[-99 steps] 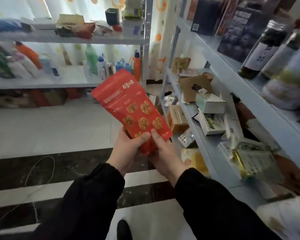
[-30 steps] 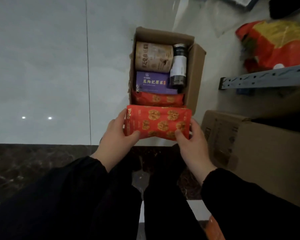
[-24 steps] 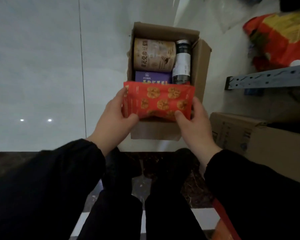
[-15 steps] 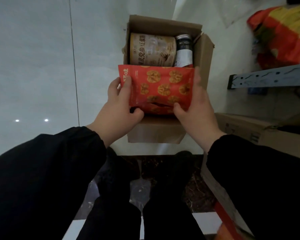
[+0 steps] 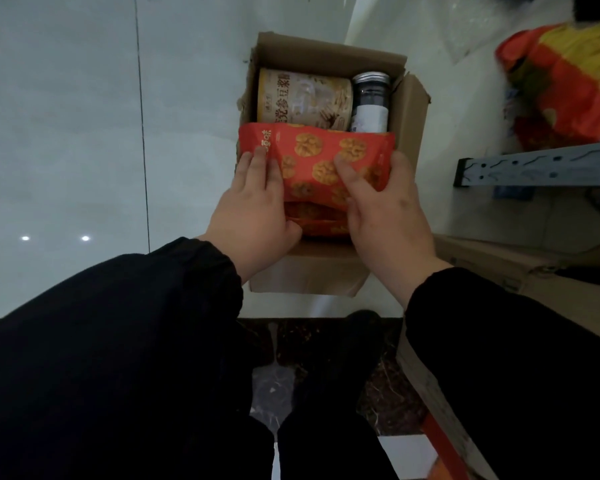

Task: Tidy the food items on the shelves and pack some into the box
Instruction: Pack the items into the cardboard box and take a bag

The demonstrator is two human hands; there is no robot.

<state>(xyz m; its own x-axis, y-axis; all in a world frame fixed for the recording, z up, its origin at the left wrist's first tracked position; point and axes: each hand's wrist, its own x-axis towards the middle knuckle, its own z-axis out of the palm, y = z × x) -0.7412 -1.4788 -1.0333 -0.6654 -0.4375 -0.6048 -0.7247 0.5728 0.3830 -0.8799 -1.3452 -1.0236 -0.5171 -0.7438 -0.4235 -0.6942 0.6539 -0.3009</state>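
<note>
fingers (image 5: 257,164) grip red pouch (image 5: 312,147) (in box (image 5: 409,109))

Box (image 5: 409,109) on floor (image 5: 66,133). Inside at far end: can (image 5: 303,98) lying on its side at left, bottle (image 5: 371,102) just right of it. Pouch (image 5: 326,157) lies across the box's near half, in front of both, on top of a second pouch (image 5: 316,216). Left hand (image 5: 253,209) holds the pouch's left end, right hand (image 5: 385,209) its right end. Carton (image 5: 499,268) right of box, shelf rail (image 5: 541,164) beyond carton, bag (image 5: 568,81) behind the rail, far right.
</note>
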